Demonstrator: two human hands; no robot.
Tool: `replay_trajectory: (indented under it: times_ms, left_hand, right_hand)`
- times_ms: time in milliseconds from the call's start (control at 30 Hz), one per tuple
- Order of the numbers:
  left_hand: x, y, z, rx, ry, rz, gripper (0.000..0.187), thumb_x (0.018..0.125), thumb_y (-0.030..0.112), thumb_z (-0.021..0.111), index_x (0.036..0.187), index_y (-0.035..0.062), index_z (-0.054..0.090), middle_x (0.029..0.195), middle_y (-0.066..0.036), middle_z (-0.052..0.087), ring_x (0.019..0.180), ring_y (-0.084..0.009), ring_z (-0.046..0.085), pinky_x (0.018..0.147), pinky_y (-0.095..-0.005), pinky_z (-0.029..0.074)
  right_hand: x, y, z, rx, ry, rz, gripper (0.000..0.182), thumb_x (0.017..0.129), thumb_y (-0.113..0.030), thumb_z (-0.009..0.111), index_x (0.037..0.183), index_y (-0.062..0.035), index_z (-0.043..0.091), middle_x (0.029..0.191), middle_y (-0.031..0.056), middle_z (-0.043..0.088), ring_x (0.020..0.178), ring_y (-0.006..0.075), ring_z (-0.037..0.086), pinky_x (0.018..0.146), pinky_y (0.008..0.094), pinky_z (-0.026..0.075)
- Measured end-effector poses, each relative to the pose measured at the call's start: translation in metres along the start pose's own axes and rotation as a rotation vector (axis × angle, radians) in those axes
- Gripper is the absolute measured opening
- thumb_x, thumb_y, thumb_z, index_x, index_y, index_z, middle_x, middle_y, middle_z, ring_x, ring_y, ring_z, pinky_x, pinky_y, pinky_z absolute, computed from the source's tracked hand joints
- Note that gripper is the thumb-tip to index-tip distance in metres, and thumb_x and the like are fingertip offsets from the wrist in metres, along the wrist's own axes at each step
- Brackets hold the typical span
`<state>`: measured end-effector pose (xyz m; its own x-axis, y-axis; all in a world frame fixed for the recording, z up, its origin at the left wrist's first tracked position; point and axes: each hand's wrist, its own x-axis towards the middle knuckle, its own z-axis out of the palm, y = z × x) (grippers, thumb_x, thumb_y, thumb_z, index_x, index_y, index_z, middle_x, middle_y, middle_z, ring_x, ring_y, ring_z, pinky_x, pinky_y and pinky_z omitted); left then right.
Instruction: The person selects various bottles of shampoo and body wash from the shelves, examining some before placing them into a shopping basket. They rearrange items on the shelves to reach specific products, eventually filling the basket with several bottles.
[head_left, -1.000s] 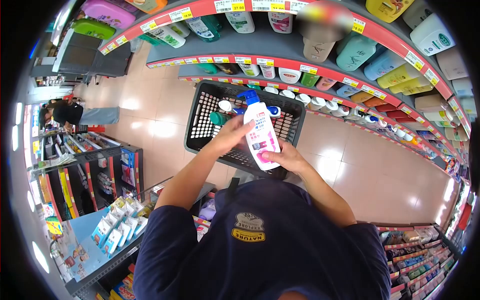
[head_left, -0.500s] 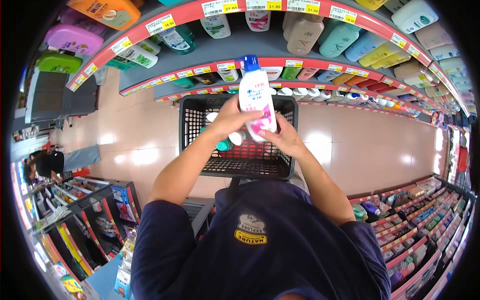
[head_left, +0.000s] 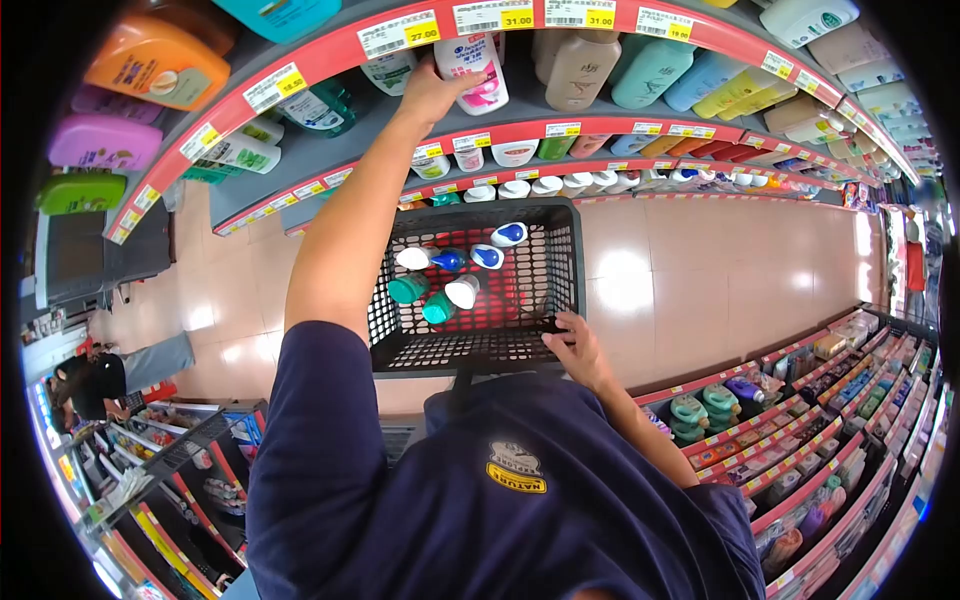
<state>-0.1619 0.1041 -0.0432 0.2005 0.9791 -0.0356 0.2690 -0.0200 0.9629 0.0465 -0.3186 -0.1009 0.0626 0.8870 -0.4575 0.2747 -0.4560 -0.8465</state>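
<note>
Up at the shelf, my left hand is closed around a white and pink shampoo bottle, its thumb across the front label. The top of that bottle is hidden behind the red price strip. My right hand is at the near right corner of the black shopping basket, holding nothing, fingers apart and slightly bent. Several bottles stand inside the basket, among them a blue-capped bottle, a green-capped bottle and a white-capped bottle.
Beside the held bottle stand a beige bottle and a teal bottle. A lower shelf with more bottles juts out beyond the basket. Another shelf unit lies at right. A person is at far left.
Both hands were on a white and pink bottle over the basket. My left hand is now up at the shelf on such a bottle; my right hand has let go and moved down to the basket's corner.
</note>
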Motion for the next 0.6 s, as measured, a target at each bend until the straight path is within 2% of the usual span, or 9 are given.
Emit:
replay_trajectory:
  times_ms: [100, 200, 400, 500, 600]
  left_hand:
    - [0.011, -0.002, 0.005, 0.078, 0.028, 0.106, 0.065, 0.076, 0.022, 0.085, 0.129, -0.001, 0.055, 0.122, -0.015, 0.066, 0.113, -0.0233, 0.064, 0.097, -0.0341, 0.05]
    - [0.014, 0.0, 0.006, 0.157, 0.022, 0.113, 0.07, 0.074, 0.025, 0.086, 0.131, -0.0007, 0.054, 0.122, -0.016, 0.066, 0.112, -0.0237, 0.064, 0.097, -0.0341, 0.05]
    - [0.005, 0.002, 0.009, 0.333, 0.038, 0.155, 0.067, 0.075, 0.031, 0.086, 0.125, -0.0004, 0.056, 0.12, -0.016, 0.067, 0.109, -0.0252, 0.066, 0.096, -0.0348, 0.05]
    - [0.011, -0.04, 0.016, 0.352, 0.072, 0.158, 0.061, 0.077, 0.035, 0.084, 0.12, 0.0005, 0.058, 0.116, -0.016, 0.069, 0.107, -0.0264, 0.067, 0.094, -0.0352, 0.051]
    - [0.01, -0.042, 0.02, 0.369, 0.122, 0.077, 0.061, 0.075, 0.035, 0.084, 0.119, 0.002, 0.058, 0.115, -0.017, 0.069, 0.106, -0.031, 0.067, 0.092, -0.0383, 0.052]
  right_hand:
    - [-0.008, 0.013, -0.005, -0.027, -0.002, 0.064, 0.055, 0.091, -0.023, 0.072, 0.134, 0.0012, 0.047, 0.122, 0.0271, 0.06, 0.1, 0.0313, 0.068, 0.083, 0.0397, 0.056]
    - [-0.009, 0.023, -0.01, -0.049, 0.038, 0.053, 0.055, 0.091, -0.022, 0.072, 0.134, 0.0008, 0.047, 0.123, 0.0262, 0.06, 0.1, 0.0305, 0.068, 0.083, 0.0393, 0.056]
    - [-0.003, 0.028, -0.015, -0.026, 0.024, 0.042, 0.056, 0.09, -0.022, 0.073, 0.134, 0.001, 0.047, 0.122, 0.0261, 0.061, 0.101, 0.0298, 0.067, 0.083, 0.0388, 0.056]
    - [0.001, 0.025, -0.015, -0.023, -0.014, 0.08, 0.056, 0.09, -0.023, 0.073, 0.134, 0.0015, 0.047, 0.121, 0.0265, 0.061, 0.099, 0.0299, 0.068, 0.082, 0.0388, 0.056]
    - [0.001, 0.02, -0.014, -0.074, -0.035, 0.082, 0.057, 0.09, -0.026, 0.072, 0.132, 0.0054, 0.048, 0.12, 0.0273, 0.061, 0.097, 0.029, 0.069, 0.083, 0.0385, 0.057]
